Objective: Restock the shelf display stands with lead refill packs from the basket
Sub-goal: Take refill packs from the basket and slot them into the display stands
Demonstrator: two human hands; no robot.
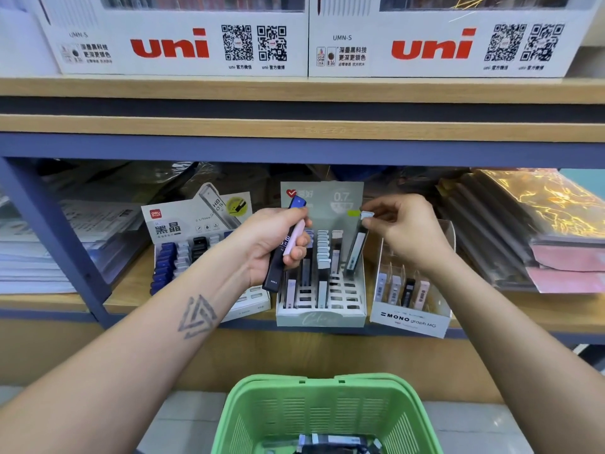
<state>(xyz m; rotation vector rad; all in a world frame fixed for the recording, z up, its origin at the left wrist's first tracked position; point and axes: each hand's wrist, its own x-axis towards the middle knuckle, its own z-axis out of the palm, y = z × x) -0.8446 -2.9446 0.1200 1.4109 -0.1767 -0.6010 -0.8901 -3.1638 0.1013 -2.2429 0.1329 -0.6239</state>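
My left hand [275, 240] grips two lead refill packs, a dark one with a blue cap [278, 257] and a pale pink one [293, 239], in front of the middle display stand [320, 317]. My right hand [406, 231] pinches the grey top of a dark refill pack [355, 253], which stands tilted in the right side of that stand. A Deli stand [196, 221] with blue and black packs sits to the left. A MONO graph stand [409, 321] with several packs sits to the right. The green basket [327, 414] lies below, with packs at its bottom.
Stacks of wrapped paper [39, 253] fill the shelf's left side, and dark folders with gold and pink sheets [537, 231] fill the right. A blue metal upright [49, 237] stands on the left. White uni boxes [307, 44] line the shelf above.
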